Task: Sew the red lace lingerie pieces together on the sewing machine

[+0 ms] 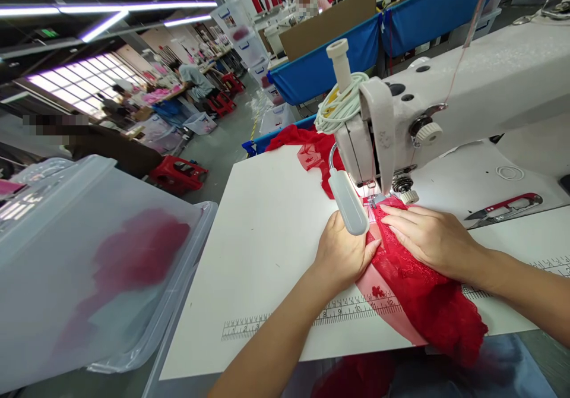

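Red lace fabric [412,279] with a pale pink sheer strip [387,309] runs from the needle area of the white sewing machine [485,65] down over the table's front edge. My right hand [431,237] rests on the lace just right of the presser foot [374,201], its fingers stretched out flat. To the left, my left hand [341,252] lies by the strip, its thumb stretched out onto the fabric. A small grey lamp [350,202] hides most of that hand's fingers. More red fabric [294,139] lies behind the machine head.
Red-handled thread snips [507,208] lie on the machine bed at right. A printed ruler [329,313] crosses the white table [249,226]. Left of it stands a translucent plastic bin [98,267] with red contents. Red stools [178,173] and people are farther off.
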A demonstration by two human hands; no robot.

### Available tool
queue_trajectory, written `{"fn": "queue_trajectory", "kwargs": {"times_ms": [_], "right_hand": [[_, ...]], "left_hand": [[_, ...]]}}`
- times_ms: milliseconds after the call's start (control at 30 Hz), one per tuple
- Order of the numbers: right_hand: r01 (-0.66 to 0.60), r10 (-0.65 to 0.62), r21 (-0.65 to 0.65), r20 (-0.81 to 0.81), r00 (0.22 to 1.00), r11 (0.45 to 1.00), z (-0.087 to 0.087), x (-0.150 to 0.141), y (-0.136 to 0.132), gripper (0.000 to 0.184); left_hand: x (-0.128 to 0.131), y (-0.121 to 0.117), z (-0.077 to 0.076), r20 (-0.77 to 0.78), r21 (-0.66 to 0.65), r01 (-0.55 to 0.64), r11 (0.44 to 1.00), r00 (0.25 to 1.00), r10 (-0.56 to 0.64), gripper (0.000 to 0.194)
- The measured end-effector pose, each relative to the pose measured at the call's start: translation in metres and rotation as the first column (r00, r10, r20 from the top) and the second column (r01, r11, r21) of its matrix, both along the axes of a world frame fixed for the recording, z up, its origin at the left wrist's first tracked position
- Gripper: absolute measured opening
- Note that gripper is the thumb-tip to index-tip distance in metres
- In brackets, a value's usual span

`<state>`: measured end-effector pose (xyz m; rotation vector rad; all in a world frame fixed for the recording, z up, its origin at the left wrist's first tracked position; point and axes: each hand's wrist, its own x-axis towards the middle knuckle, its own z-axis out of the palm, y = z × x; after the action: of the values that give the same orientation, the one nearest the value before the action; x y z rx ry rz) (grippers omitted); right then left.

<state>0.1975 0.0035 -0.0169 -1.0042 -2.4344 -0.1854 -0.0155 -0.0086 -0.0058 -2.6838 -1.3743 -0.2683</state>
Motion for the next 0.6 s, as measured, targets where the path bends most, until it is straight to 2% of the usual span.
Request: {"fn": "queue_trajectory", "kwargs": {"times_ms": [600], "right_hand": [[-0.017, 0.017, -0.016, -0.018, 1.0, 1.0, -0.001, 0.0005, 0.0006, 0.03]], "left_hand": [[-0.0015, 0.0007, 0.0018, 0.002, 0.011, 0.026, 1.0, 1.0, -0.026, 0.04]]}}
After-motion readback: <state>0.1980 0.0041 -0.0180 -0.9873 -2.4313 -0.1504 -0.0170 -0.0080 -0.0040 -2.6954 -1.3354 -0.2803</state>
